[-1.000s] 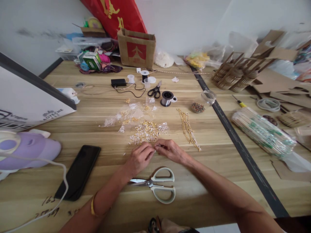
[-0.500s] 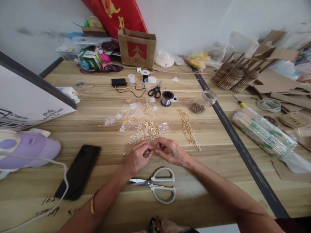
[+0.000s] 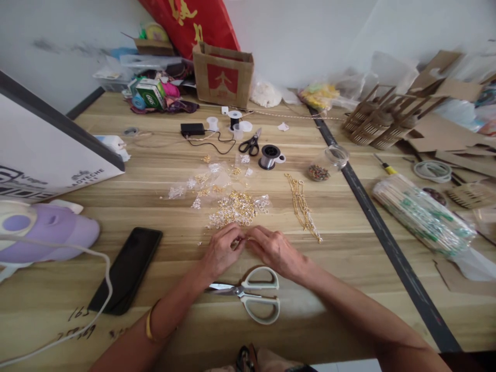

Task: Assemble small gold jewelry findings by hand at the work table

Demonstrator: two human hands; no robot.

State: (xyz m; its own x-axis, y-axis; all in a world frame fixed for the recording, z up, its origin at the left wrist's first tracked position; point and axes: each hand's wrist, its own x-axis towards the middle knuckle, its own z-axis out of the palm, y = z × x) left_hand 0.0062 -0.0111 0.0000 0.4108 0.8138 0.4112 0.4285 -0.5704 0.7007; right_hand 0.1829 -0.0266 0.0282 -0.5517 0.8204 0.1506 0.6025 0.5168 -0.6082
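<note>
My left hand [image 3: 223, 249] and my right hand [image 3: 276, 249] meet at the fingertips over the wooden table. Both are closed in a pinch, and what lies between the fingers is too small to make out. Right behind them spreads a pile of small gold and silver jewellery findings [image 3: 236, 206]. Scissors with pale handles [image 3: 260, 309] lie below my hands, blades pointing left. To the right of the pile rest gold chains [image 3: 299, 204]. A small bag of silver rings [image 3: 262, 203] touches the pile's right side.
A black phone [image 3: 127, 271] and a white cable lie at left. Behind the pile are a wire spool [image 3: 270, 156], black-handled scissors [image 3: 251, 143] and a tipped jar of beads [image 3: 320, 172]. A packet of sticks [image 3: 422, 214] lies at right; a cardboard box [image 3: 222, 75] stands behind.
My right hand has turned slightly, its back now more toward the camera, with the fingers still meeting the left ones. The whole view has shifted a little.
</note>
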